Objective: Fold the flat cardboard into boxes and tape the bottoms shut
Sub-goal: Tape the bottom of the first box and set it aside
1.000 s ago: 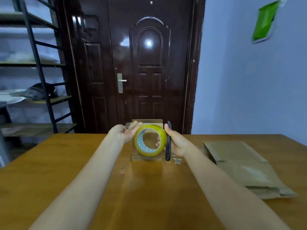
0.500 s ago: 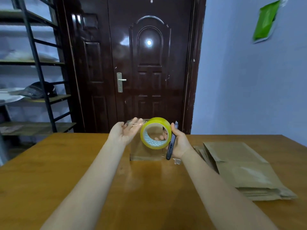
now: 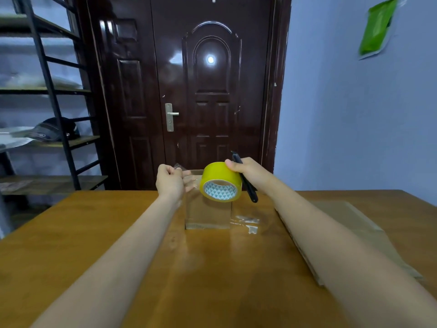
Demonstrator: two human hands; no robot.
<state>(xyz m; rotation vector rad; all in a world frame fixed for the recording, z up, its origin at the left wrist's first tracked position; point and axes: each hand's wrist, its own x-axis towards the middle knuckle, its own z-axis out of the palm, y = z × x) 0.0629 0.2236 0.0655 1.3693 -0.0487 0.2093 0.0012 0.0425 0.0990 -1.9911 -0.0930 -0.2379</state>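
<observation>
A small folded cardboard box (image 3: 208, 214) stands on the wooden table (image 3: 94, 233) in front of me. Above it my right hand (image 3: 250, 172) grips a yellow tape roll (image 3: 221, 181) together with a black cutter (image 3: 246, 183). My left hand (image 3: 169, 183) pinches the free end of the clear tape (image 3: 189, 177), which stretches from the roll over the box top. A stack of flat cardboard (image 3: 350, 230) lies at the right, partly hidden by my right forearm.
A scrap of clear tape (image 3: 248, 222) lies on the table just right of the box. A dark door (image 3: 208, 91) stands behind the table, a metal shelf rack (image 3: 47, 102) at the left, a blue wall at the right.
The roll has risen and tipped so its hole faces down toward me. My left hand has closed on the tape end and pulled it left, away from the roll.
</observation>
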